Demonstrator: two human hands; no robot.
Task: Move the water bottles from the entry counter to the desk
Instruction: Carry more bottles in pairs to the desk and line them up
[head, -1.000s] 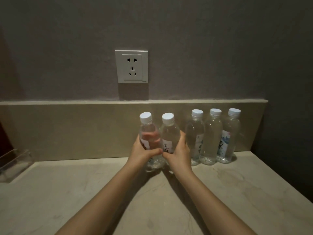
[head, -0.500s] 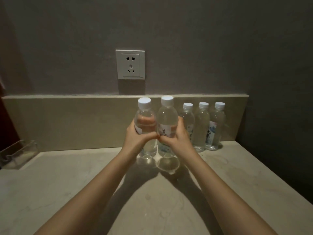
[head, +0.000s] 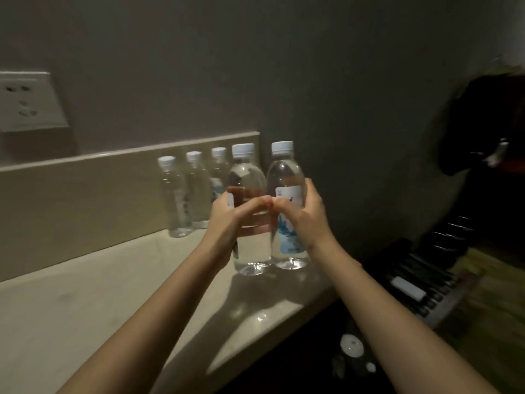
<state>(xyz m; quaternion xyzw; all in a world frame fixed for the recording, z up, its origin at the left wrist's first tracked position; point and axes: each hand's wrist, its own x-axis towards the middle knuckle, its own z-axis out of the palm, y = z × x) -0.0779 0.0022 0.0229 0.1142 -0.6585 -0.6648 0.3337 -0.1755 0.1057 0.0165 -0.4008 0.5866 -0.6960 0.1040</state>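
Left hand [head: 227, 214] wraps one water bottle [head: 250, 243], right hand [head: 302, 214] wraps another [head: 287, 172], both lifted above the counter [head: 85, 302]. Three bottles [head: 196, 191] stand by the backsplash

Two bare forearms, no sleeves; left hand [head: 227, 220], right hand [head: 304, 214], slender unadorned fingers [head: 255, 203].

Single head view, close, angled down over counter [head: 85, 294]
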